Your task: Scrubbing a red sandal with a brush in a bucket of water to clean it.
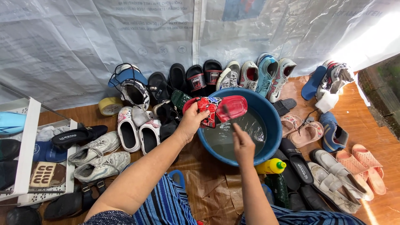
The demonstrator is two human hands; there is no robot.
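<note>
- Far left of the blue basin (273, 121), a white shelf rack (26, 141) carries dark slides and a tan pad with bold dark lettering; the rack stands well apart from the water, so splashes look unlikely to reach it.
- Left of the basin, a yellow tape roll (110, 106) lies on the floor beside white clogs (137, 134) and grey-white sneakers (100, 158).
- The left hand (189, 123) curls shut round the heel end of a red sandal (218, 109) with a cartoon print, holding it over the near-left rim of the basin, above the water.
- Risk, as I judge it: the grip takes only one end, and a wet sole could slip and drop into the basin, splashing the shoes packed round it.
- The right hand (243, 143) closes on a thin brush (229, 116), bristles blurred against the sandal; hard scrubbing could flick dirty water over the brown sheet on the floor.
- Just below-right of the basin, a yellow bottle with a green cap (271, 166) lies on its side, touching the basin wall; an elbow could roll it, and whether the cap is tight I cannot tell.
- Behind the basin hangs a translucent plastic sheet (83, 46) with faint grey printed blocks and a blue panel at top.
- Right of the basin, pink sandals (366, 164) sit near a bright gap.
</note>
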